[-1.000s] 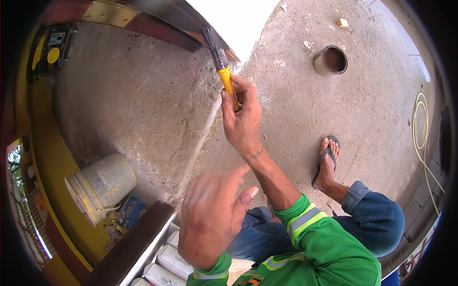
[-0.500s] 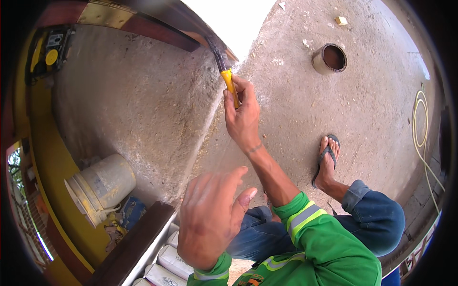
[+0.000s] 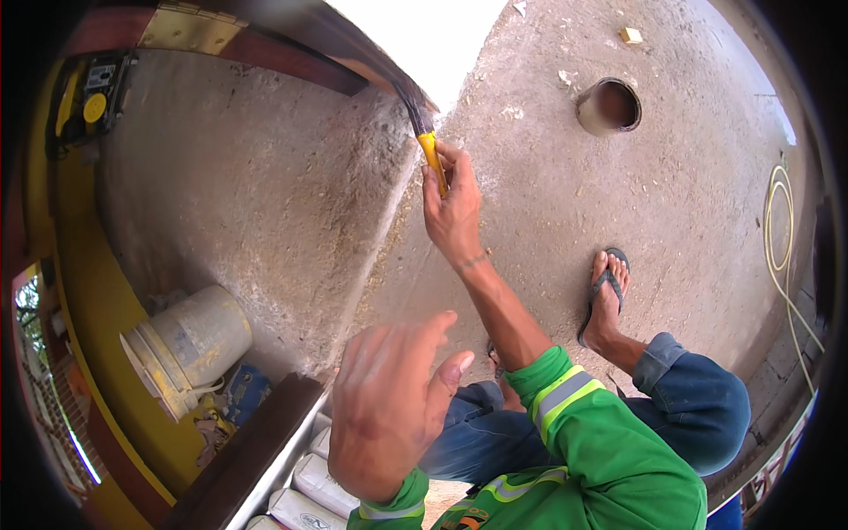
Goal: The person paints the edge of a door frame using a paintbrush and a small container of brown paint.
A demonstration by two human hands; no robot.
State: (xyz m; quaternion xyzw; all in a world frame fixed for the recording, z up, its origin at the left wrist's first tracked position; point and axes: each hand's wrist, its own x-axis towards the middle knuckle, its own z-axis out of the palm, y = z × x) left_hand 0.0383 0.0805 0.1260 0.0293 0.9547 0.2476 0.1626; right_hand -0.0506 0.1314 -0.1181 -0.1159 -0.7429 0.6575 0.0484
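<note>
A dark board (image 3: 358, 49) slants in from eleven o'clock. At two, an open tin (image 3: 589, 109) stands upright, likely keeping its contents in. Near six, the left hand (image 3: 382, 402) is empty, thumb spread. At twelve, the right hand (image 3: 454, 208): fingers pinching a yellow-handled brush (image 3: 427, 145), seemingly for control, bristles against board.

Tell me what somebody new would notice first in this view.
Probably the yellow-handled brush near the top centre, held in the right hand, its dark bristles beside a bright white surface. The left hand looms large and open in the lower middle, with a bright green sleeve to its right. Farther out, a can stands at upper right and a pale bucket is at lower left.
</note>
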